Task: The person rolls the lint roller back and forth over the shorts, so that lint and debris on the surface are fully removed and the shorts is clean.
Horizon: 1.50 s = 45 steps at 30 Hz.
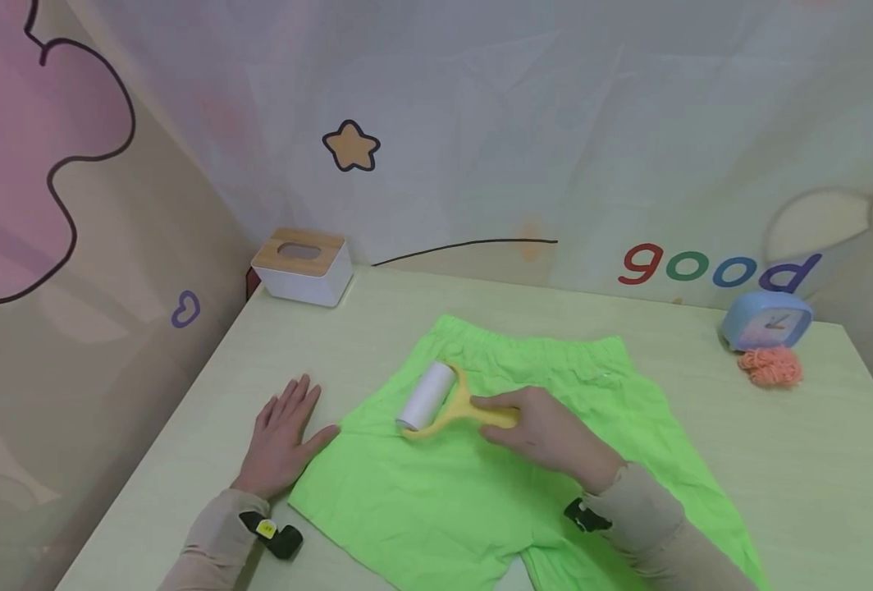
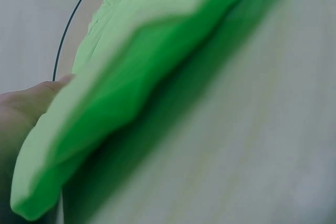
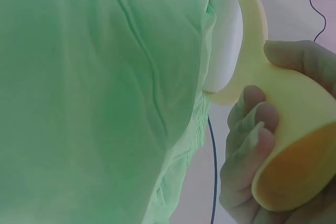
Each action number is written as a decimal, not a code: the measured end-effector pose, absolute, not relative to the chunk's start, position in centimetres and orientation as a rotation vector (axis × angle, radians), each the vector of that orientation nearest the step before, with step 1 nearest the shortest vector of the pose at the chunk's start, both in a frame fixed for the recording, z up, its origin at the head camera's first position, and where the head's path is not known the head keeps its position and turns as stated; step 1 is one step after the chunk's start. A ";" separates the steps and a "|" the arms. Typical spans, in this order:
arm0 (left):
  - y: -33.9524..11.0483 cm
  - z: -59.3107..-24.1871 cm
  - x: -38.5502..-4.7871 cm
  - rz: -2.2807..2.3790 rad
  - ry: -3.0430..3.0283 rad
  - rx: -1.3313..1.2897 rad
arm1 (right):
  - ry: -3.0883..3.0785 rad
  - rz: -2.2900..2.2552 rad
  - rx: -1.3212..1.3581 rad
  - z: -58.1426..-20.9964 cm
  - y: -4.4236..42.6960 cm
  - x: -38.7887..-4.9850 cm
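Observation:
Bright green shorts (image 1: pixel 436 484) lie spread on the table, waistband toward the back. The right hand (image 1: pixel 547 431) grips the yellow handle of a lint roller (image 1: pixel 427 396), whose white cylinder rests on the upper left part of the shorts. In the right wrist view, thumb and fingers (image 3: pixel 252 145) curl round the yellow handle (image 3: pixel 294 108), and the white roller (image 3: pixel 224 40) meets the green cloth (image 3: pixel 94 98). The left hand (image 1: pixel 281 439) lies flat with spread fingers on the table, its thumb at the shorts' left edge. Part of that hand (image 2: pixel 26 114) shows behind the cloth (image 2: pixel 115 77) in the left wrist view.
A tissue box with a wooden lid (image 1: pixel 303 267) stands at the table's back left corner. At the back right are a blue clock (image 1: pixel 767 320) and a pink bundle of strands (image 1: pixel 770 366). A printed cloth backdrop (image 1: pixel 466 148) hangs behind the table (image 1: pixel 835 476).

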<state>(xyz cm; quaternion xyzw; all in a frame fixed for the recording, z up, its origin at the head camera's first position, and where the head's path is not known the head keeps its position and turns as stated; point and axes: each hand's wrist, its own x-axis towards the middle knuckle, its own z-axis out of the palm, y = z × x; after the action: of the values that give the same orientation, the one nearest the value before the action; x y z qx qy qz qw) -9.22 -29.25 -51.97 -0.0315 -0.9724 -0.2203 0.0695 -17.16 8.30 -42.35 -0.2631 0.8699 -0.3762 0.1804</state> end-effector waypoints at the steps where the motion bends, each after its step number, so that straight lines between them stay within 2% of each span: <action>1: -29.3 -52.0 -9.2 -0.662 -2.925 -0.094 | 2.455 -1.063 -0.740 -42.4 8.4 -17.2; 32: -29.3 -51.9 -9.2 -0.672 -2.955 -0.083 | 2.403 -1.070 -0.773 -41.9 13.2 -16.6; 45: -29.3 -51.9 -9.2 -0.673 -2.955 -0.082 | 2.382 -1.072 -0.675 -41.7 15.5 -16.2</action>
<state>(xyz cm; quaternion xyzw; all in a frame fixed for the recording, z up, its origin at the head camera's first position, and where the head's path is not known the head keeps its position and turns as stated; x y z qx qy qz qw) -9.16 -29.34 -51.94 -0.0271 -0.9732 -0.2215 0.0548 -16.15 15.45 -41.74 -0.2439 0.8613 -0.3876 0.2202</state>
